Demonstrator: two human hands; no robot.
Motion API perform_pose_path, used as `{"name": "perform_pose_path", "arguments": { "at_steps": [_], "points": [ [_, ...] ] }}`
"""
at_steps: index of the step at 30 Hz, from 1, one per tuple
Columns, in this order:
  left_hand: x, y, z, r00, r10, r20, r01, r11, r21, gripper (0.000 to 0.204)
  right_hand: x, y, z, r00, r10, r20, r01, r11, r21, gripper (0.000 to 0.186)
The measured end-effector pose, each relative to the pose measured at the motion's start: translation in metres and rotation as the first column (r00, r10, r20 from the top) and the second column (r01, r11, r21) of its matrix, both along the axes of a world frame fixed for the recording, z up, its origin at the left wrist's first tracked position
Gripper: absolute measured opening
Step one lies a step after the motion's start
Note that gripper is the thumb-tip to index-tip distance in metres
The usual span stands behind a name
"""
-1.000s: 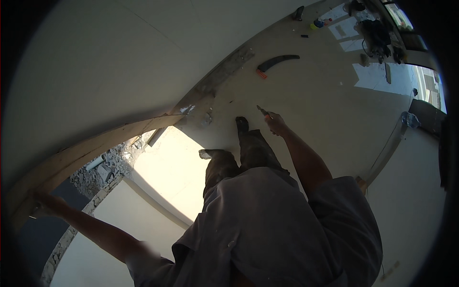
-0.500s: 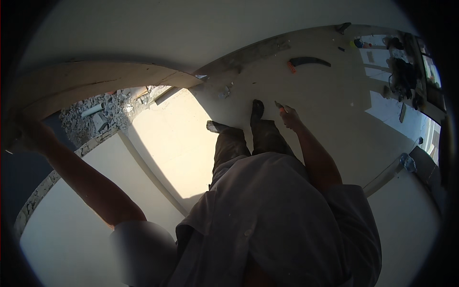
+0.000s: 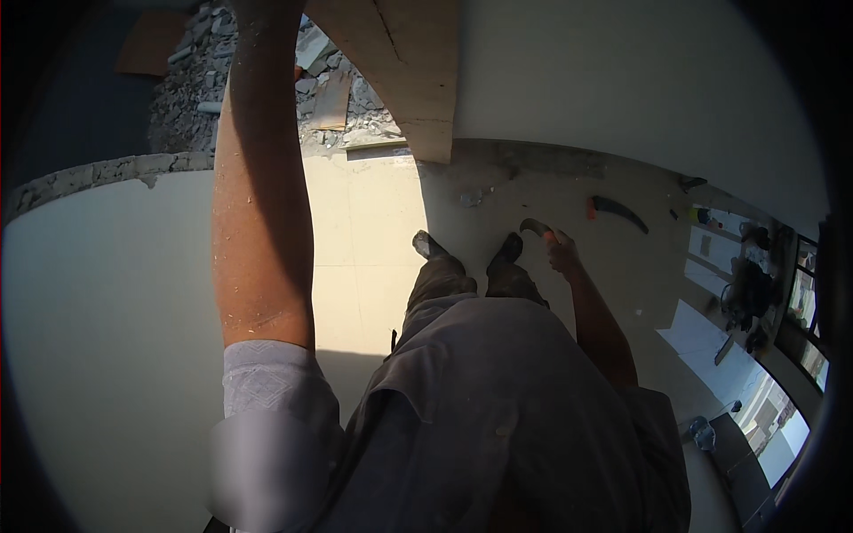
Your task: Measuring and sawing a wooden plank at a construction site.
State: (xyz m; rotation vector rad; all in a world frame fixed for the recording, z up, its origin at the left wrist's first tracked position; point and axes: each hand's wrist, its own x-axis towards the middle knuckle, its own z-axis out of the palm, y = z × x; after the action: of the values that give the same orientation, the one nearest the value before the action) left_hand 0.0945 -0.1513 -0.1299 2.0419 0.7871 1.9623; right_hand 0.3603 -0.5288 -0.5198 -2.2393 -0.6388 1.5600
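Note:
My left forearm (image 3: pixel 262 195) stretches up across the view beside a brown wooden board (image 3: pixel 413 71) on the side of the wall opening. The hand at its end lies beyond the upper edge. Low by my legs, my right hand (image 3: pixel 562 253) is closed round the orange handle of a curved-blade hand tool (image 3: pixel 536 226). Its dark, hooked blade points left, above my shoe (image 3: pixel 506 249). On the floor farther right lies a dark curved piece (image 3: pixel 622 213) with an orange end.
Rubble (image 3: pixel 191 84) lies past the opening, with a loose board (image 3: pixel 331 102) on it. A pale wall (image 3: pixel 107 266) with a broken edge stands left, another wall (image 3: pixel 622 71) at upper right. Dark items (image 3: pixel 746 298) and a clear bottle (image 3: pixel 702 433) are at the right.
The view has turned, bringing the opening and board toward the upper middle. My left arm now points straight up, its hand out of sight. The tool's hooked blade shows more plainly.

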Motion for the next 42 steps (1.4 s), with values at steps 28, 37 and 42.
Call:
{"name": "perform_pose_path", "arguments": {
  "at_steps": [28, 37, 42],
  "points": [
    [-0.033, -0.005, -0.033, 0.986, -0.163, 0.011, 0.164, 0.981, -0.102, 0.087, -0.021, -0.015, -0.061, 0.896, 0.295, 0.333, -0.432, 0.758, 0.49, 0.033],
    [-0.106, -0.034, -0.05, 0.874, -0.31, 0.374, 0.479, 0.679, -0.557, 0.047, -0.07, 0.088, -0.012, 1.0, 0.028, -0.008, -0.027, 0.996, 0.084, 0.031],
    [-0.244, -0.049, -0.084, 0.916, -0.106, 0.386, 0.353, 0.669, -0.655, 0.047, -0.079, 0.092, -0.032, 1.0, 0.013, -0.007, -0.013, 0.996, 0.083, 0.033]
  ]
}}
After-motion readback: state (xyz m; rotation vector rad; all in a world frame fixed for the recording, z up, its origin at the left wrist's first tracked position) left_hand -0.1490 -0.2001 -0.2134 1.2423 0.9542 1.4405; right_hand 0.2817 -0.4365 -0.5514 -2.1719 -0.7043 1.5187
